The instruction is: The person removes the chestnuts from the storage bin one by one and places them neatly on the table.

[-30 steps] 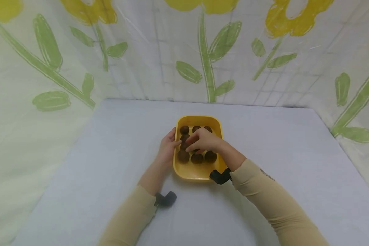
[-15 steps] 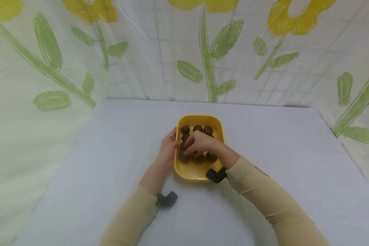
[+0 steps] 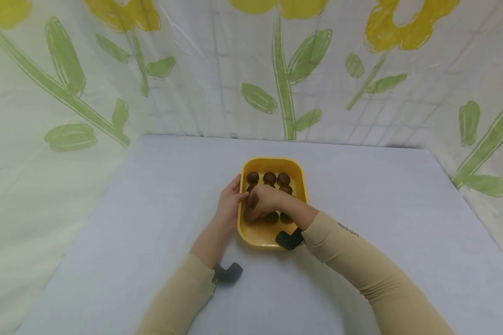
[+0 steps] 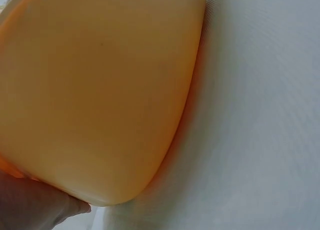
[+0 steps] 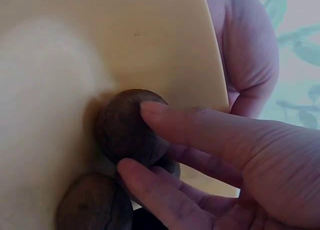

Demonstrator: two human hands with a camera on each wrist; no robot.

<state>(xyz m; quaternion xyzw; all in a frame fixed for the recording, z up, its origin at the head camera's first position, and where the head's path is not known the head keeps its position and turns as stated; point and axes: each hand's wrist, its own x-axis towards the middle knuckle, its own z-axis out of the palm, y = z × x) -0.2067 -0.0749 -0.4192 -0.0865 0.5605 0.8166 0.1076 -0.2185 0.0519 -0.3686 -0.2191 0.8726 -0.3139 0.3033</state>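
My left hand [image 3: 228, 204] holds a yellow plastic tray [image 3: 257, 236] by its left side, thumb over the rim. In the left wrist view, the tray's outer wall [image 4: 100, 89] fills much of the picture. Inside the tray stand rows of dark brown round balls [image 3: 283, 178], which look nut-like. My right hand [image 3: 270, 199] reaches in over them. Seen from the right wrist, its thumb and fingers pinch the near-left ball [image 5: 125, 125], which touches or nearly touches the tray floor. Another ball with a crack line [image 5: 90, 205] sits beside it. The right hand hides several balls from the head view.
The tray stands on a table with a pale cloth [image 3: 151, 186]. Behind hangs a white curtain [image 3: 193, 93] printed with yellow flowers and green leaves. Black camera mounts [image 3: 228, 273] sit on both wrists, the right one overlapping the tray's near right corner.
My right hand has moved toward the near-left corner of the tray, its fingers closing around the ball there. More of the far balls show. The left hand and tray have stayed put.
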